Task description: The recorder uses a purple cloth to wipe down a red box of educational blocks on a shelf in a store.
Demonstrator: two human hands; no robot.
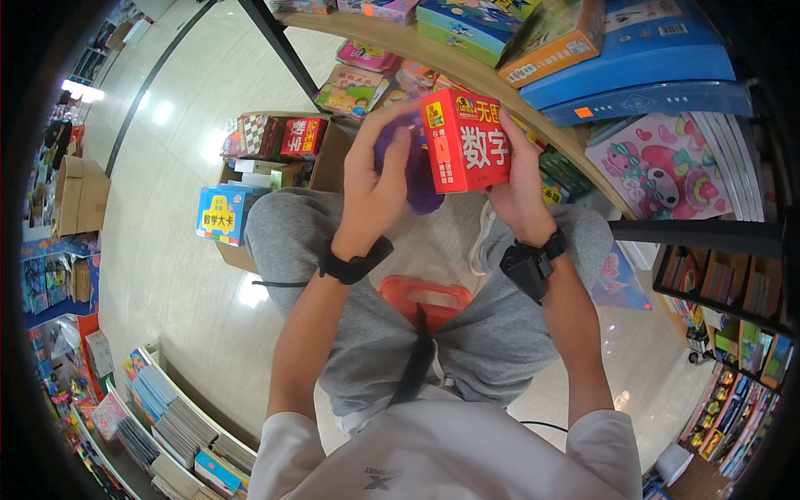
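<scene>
A red card box [465, 150] with printed characters is held up above my knees, its front tilted toward me. My right hand [522, 181] grips it along its right side. My left hand [375, 178] clasps a purple cloth [425, 181] at the box's left side; its fingertips are hidden behind the cloth and box. Left of my knee stands an open cardboard carton [331, 156]. A similar red box [304, 138], a checkerboard-patterned box [259, 136] and a blue box [224, 214] are in or at the carton.
A wooden shelf [565, 144] with a black metal frame carries blue boxes [631, 56] close to my right hand. Picture books [353, 90] lie on a lower level. An orange plastic stool [425, 300] shows between my legs. White racks [169, 400] stand behind left.
</scene>
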